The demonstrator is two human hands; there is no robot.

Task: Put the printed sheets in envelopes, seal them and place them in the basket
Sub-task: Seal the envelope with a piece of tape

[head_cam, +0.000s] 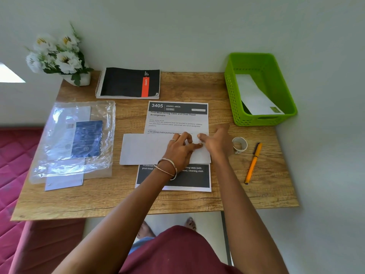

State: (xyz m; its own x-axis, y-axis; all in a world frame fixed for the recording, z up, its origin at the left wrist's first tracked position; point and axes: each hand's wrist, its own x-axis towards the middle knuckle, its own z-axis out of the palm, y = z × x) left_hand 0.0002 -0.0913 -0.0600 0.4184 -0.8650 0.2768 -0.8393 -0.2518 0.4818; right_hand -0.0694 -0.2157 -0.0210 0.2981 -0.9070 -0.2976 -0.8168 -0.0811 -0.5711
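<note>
Both hands meet on the right end of a white envelope (146, 149) lying across the printed sheet (177, 119) at mid-counter: the left hand (179, 149) presses with straight fingers, while the right hand's (215, 141) grip cannot be told. A green basket (276, 76) at the far right corner of the counter (197, 86) holds one envelope, with bare wood between it and the sheet's top edge.

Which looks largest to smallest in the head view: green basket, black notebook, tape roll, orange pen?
1. green basket and black notebook: they look alike in area, so I won't rank them.
2. orange pen
3. tape roll: smallest, though wide-angle distortion makes this rough.
</note>
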